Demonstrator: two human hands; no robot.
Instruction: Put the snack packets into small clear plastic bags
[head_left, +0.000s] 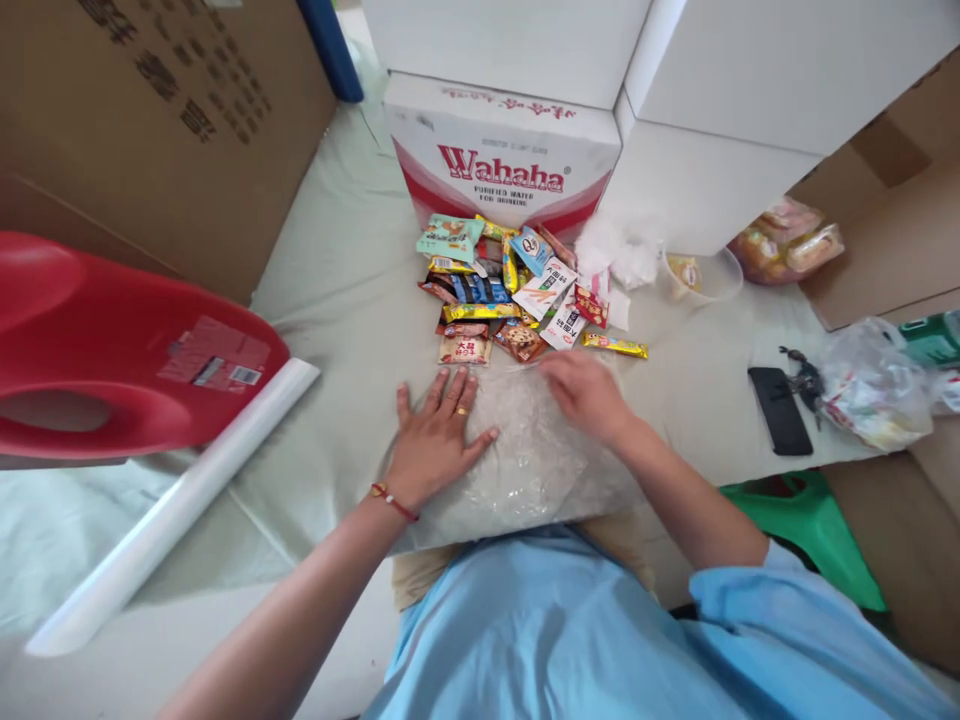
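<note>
Spread on the cloth in front of me is a clear plastic bag [525, 450], thin and wrinkled. My left hand [433, 440] lies flat on its left side with the fingers apart. At the bag's far right edge, my right hand [589, 395] has its fingers closed in a pinch on the plastic. Just beyond both hands is a pile of small wrapped snacks [480, 290] in many colours. One yellow snack packet [615, 346] lies apart at the pile's right, near my right hand.
Behind the snacks stands a Wahaha water box [510, 165]. A clear bowl [720, 278] and a phone [780, 410] are to the right. A red plastic container [135, 350] and a long white roll [180, 500] lie left, beside a large cardboard box [225, 170].
</note>
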